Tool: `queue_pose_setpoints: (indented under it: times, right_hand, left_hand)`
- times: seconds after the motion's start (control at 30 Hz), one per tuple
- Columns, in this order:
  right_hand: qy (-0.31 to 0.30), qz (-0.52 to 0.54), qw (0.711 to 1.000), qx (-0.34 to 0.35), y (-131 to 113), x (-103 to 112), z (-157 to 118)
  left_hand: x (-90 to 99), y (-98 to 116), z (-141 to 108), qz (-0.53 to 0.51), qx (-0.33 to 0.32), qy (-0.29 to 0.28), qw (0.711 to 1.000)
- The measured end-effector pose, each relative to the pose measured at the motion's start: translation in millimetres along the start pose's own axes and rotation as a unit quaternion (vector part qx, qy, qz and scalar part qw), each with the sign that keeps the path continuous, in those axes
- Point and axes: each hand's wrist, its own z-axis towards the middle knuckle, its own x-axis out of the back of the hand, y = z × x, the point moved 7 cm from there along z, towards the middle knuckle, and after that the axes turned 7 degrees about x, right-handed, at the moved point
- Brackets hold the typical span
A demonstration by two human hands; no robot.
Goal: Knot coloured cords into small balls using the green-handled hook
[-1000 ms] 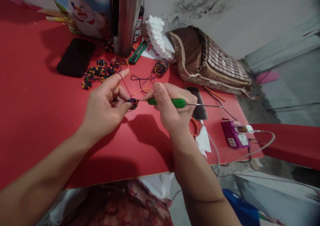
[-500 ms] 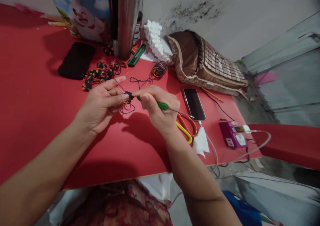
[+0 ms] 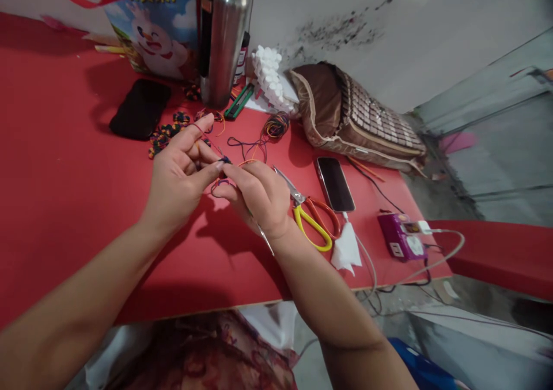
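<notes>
Between thumb and fingers my left hand [image 3: 177, 168] pinches a small dark piece of crochet work [image 3: 224, 162], its index finger raised with a thread over it. My right hand [image 3: 259, 194] is closed around a crochet hook [image 3: 265, 239]; its metal shaft sticks out below the palm, while the green handle is hidden by the fingers. The right fingertips touch the crochet piece. A loop of thread hangs below it. From the work, yarn runs toward a small multicoloured yarn ball [image 3: 276, 125]. Finished-looking knotted yarn pieces [image 3: 166, 132] lie behind my left hand.
Scissors [image 3: 317, 220] with yellow and orange handles lie right of my hand, near a charging phone [image 3: 336, 184] and a purple power block [image 3: 401, 237]. Behind stand a steel flask [image 3: 224, 44] and a printed bag [image 3: 155, 33]. A dark case [image 3: 140, 109], green cutter [image 3: 239, 102] and brown cushion [image 3: 358, 108] lie around.
My right hand has turned over, so the hook's free end now points down toward me instead of right. Its fingers have closed in on the crochet piece, and the scissors are more exposed.
</notes>
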Motion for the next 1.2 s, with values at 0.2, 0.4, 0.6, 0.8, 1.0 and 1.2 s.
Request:
queue_pose_setpoints:
  times: [0.2, 0.4, 0.6, 0.8, 1.0, 1.2]
  right_hand:
    - [0.031, 0.051, 0.998, -0.035, -3.3, 14.7, 9.1]
    - [0.07, 0.126, 0.982, -0.123, 3.9, 20.0, 11.1]
    - [0.064, 0.169, 0.966, -0.185, 11.4, 26.7, 12.5]
    - [0.049, 0.099, 0.963, -0.244, 15.0, 32.4, 14.5]
    - [0.047, 0.083, 0.972, -0.214, 12.0, 31.7, 17.4]
    - [0.022, 0.067, 0.987, -0.146, 4.5, 29.6, 22.6]
  left_hand:
    - [-1.1, 4.7, -3.6, 0.041, -0.044, 0.008, 0.998]
    - [-2.2, 5.2, -2.2, 0.05, -0.074, -0.005, 0.996]
    - [-3.3, 5.3, -2.7, 0.058, -0.076, -0.014, 0.995]
    - [-5.7, 6.5, -7.1, 0.127, -0.086, -0.008, 0.988]
    - [-9.4, 7.9, -9.7, 0.191, -0.184, -0.017, 0.964]
    - [-9.6, 3.7, -9.0, 0.204, -0.159, -0.022, 0.966]
